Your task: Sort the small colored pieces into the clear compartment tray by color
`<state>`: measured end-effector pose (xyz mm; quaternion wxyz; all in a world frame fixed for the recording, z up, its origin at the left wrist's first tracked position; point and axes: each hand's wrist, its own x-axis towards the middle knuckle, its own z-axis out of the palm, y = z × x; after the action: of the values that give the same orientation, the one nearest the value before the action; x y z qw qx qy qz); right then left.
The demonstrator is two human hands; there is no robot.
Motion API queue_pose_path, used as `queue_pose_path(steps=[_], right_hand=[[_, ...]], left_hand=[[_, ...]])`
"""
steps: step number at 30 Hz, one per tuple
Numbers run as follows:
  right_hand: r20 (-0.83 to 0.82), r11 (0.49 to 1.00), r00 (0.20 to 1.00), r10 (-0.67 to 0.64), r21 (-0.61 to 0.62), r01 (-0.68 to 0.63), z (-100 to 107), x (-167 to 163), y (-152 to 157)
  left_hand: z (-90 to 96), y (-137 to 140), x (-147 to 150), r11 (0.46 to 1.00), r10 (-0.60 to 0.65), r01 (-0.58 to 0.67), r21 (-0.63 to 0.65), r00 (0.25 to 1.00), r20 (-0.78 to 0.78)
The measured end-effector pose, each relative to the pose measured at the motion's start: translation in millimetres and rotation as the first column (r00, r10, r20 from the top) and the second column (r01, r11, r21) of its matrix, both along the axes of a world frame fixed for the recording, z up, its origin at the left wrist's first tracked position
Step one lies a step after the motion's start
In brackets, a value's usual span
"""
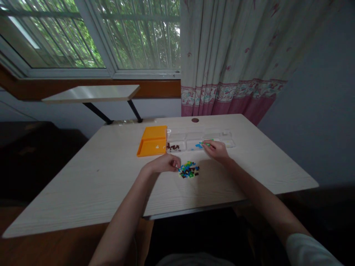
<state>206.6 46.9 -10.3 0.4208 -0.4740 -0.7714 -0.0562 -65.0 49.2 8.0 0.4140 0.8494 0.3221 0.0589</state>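
Observation:
A pile of small colored pieces (189, 170), blue, green, yellow, dark brown and cream, lies on the table. My left hand (165, 163) is at the pile's left edge, its fingers curled into a pinch; what they hold, if anything, is too small to make out. Beyond the pile stands a clear compartment box (191, 136). Dark brown pieces (173, 146) fill part of its left compartment, and blue pieces (199, 145) lie further right. Over that side, my right hand (217, 150) is pinched closed beside some green bits; its fingertips hide whether one is held.
An orange tray (152, 136) with a few white bits sits left of the clear box. A raised shelf (94, 93) on black legs stands at the table's back left. A round dark cable hole (195, 120) is near the back edge, before the curtain (222, 66).

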Motion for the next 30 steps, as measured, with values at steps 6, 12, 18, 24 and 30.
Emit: queue_pose_path(steps=[6,12,18,24,30], right_hand=[[0.03,0.996,0.998,-0.049,-0.074,0.051,0.7,1.4,-0.2],[0.019,0.994,0.998,-0.067,-0.084,0.069,3.9,6.3,1.1],[-0.012,0.984,0.994,-0.109,-0.14,0.106,12.3,19.0,2.9],[0.115,0.934,0.964,-0.241,-0.244,0.262,12.1,39.6,13.5],[0.304,0.853,0.915,-0.267,-0.367,0.37,7.9,53.6,21.0]], left_hand=[[-4.3,3.2,-1.1,0.996,0.035,-0.036,0.085,0.999,0.006],[-8.3,8.0,-2.0,0.969,0.049,-0.061,0.238,0.997,0.056],[-9.1,7.7,-1.9,0.963,0.115,-0.112,0.245,0.993,-0.001],[-9.0,6.9,-0.1,0.965,0.117,-0.109,0.238,0.993,-0.02],[-7.7,6.2,0.3,0.965,0.123,-0.121,0.232,0.992,0.006]])
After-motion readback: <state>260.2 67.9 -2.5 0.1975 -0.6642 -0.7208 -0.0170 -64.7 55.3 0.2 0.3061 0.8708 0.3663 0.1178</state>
